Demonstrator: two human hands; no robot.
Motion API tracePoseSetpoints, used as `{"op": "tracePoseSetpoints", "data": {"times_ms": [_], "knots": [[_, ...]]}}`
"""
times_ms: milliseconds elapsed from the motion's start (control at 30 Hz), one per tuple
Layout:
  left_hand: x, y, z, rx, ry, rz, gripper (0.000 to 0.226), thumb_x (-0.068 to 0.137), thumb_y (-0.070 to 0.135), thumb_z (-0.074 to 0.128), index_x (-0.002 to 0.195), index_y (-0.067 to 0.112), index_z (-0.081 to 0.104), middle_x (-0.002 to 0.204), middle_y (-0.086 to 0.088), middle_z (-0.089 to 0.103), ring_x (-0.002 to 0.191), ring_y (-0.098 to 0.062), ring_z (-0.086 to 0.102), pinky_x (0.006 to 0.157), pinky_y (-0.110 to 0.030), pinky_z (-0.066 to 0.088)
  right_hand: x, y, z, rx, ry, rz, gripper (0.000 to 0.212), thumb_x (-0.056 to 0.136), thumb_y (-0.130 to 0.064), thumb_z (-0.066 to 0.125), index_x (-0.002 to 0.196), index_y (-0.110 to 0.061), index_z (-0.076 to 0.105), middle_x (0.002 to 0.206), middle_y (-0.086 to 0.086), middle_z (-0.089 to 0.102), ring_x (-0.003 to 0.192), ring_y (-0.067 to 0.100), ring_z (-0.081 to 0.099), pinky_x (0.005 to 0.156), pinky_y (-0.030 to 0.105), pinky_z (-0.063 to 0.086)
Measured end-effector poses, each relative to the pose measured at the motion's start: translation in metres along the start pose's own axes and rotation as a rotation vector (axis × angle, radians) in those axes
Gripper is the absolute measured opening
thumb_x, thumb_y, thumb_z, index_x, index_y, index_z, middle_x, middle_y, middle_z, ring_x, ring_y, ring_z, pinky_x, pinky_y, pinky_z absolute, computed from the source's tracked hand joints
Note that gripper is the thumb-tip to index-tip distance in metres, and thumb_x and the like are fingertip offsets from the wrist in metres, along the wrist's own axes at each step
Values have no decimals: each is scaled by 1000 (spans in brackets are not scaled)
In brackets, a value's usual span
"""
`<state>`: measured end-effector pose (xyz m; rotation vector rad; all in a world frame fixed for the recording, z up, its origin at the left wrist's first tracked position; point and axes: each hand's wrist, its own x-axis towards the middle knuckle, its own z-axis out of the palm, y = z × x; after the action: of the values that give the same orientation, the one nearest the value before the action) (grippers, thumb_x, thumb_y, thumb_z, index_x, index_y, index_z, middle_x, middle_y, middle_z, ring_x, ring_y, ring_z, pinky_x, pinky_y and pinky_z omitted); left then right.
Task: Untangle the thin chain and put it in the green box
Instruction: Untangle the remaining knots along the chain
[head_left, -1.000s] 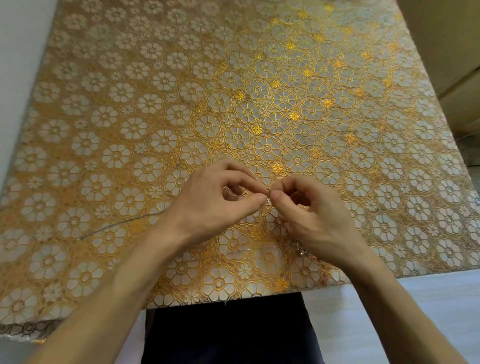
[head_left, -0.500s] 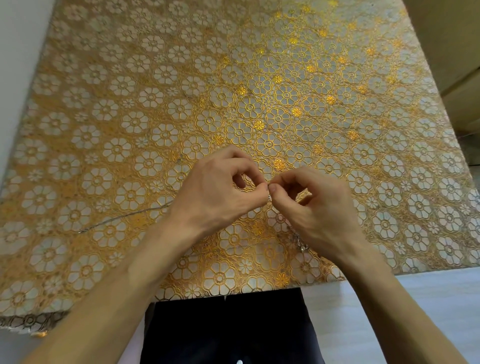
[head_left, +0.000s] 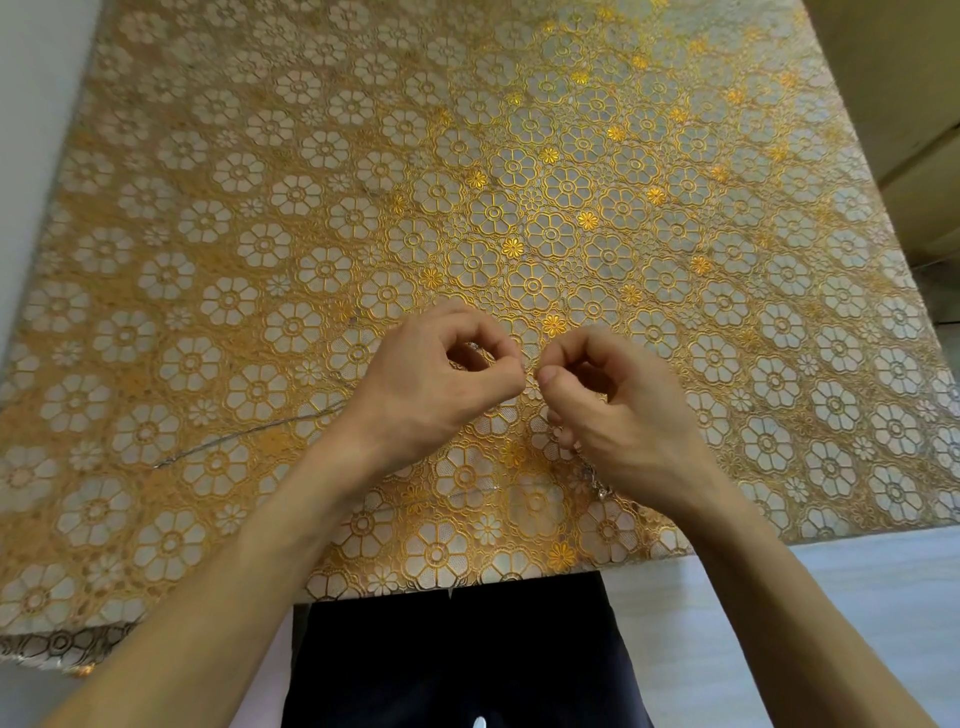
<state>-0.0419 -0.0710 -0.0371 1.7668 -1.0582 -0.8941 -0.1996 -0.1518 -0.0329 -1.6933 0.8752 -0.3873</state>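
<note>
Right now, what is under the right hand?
A bit of the thin chain shows at the right hand's lower edge, on the tablecloth. The rest beneath is covered.

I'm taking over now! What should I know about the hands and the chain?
Left hand: pinches the thin chain at thumb and forefinger.
Right hand: pinches it too, close beside the left.
Chain: one strand trails left over the flowered cloth; another bit lies by the right wrist.
Done: nothing boxed yet.
Left: finish untangling, then find the green box, not in view.
</note>
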Motion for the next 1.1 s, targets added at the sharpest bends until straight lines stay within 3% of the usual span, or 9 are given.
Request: {"op": "tracePoseSetpoints", "data": {"times_ms": [100, 233, 367, 500, 700, 800, 900, 1000, 1100], "knots": [[0, 4, -4, 83, -40, 62, 4, 72, 31, 70, 70, 29, 68, 94, 13, 66, 76, -2, 63, 66, -8, 40, 1, -6, -4, 257, -149, 173, 17, 97, -6, 57, 82, -12, 62, 63, -1, 56, 56, 12, 54, 49, 22, 48], [2, 10, -9, 180, -58, 147, 8, 79, 23, 77, 74, 24, 70, 96, 12, 65, 79, -4, 63, 65, -6, 39, 5, -5, -6, 439, -180, 272, 7, 80, -15, 55, 78, -13, 62, 65, 1, 54, 60, 13, 54, 47, 24, 48], [4, 9, -5, 165, -49, 113, 9, 79, 23, 77, 73, 24, 70, 95, 12, 65, 75, -1, 62, 64, -6, 40, 4, -5, -2, 226, -6, 169, 11, 95, -9, 57, 85, -12, 58, 80, 7, 61, 60, 16, 53, 52, 32, 49], [4, 5, -5, 227, -23, 116, 7, 75, 35, 70, 72, 29, 69, 94, 15, 64, 78, -7, 64, 65, -8, 42, 3, 1, 3, 106, 42, 65, 9, 94, -14, 60, 86, -15, 56, 87, 8, 67, 56, 20, 47, 46, 42, 38], [5, 8, -8, 221, -44, 101, 5, 76, 29, 73, 73, 26, 71, 94, 13, 65, 76, -4, 63, 63, -7, 41, 6, 2, 4, 284, 29, 168, 11, 79, -17, 66, 83, -17, 56, 83, 13, 63, 51, 13, 40, 46, 28, 31], [6, 8, -9, 178, -58, 100, 8, 73, 32, 72, 72, 24, 72, 94, 12, 66, 73, -2, 62, 62, -6, 38, 9, -1, 0, 562, -71, 332, 21, 87, 2, 64, 91, -17, 53, 74, 8, 50, 44, 7, 31, 39, 18, 26], [6, 7, -8, 192, -69, 106, 11, 72, 35, 72, 72, 24, 72, 93, 13, 65, 74, -1, 63, 61, -6, 39, 11, -1, -4, 611, -176, 421, 20, 90, 5, 57, 93, -15, 55, 68, 3, 37, 42, 4, 26, 35, 14, 23], [7, 5, -9, 200, -71, 100, 5, 76, 25, 75, 73, 22, 72, 93, 13, 65, 75, -2, 64, 62, -5, 39, 11, 0, -10, 640, -261, 439, 20, 79, -3, 58, 95, -15, 56, 73, 3, 47, 41, 3, 25, 35, 12, 21], [7, 6, -9, 214, -76, 100, 7, 78, 17, 77, 74, 20, 72, 93, 13, 65, 75, -1, 63, 63, -5, 39, 12, 2, -16, 617, -302, 426, 18, 88, 2, 50, 96, -13, 56, 77, 2, 51, 42, 2, 26, 37, 12, 19]]}}
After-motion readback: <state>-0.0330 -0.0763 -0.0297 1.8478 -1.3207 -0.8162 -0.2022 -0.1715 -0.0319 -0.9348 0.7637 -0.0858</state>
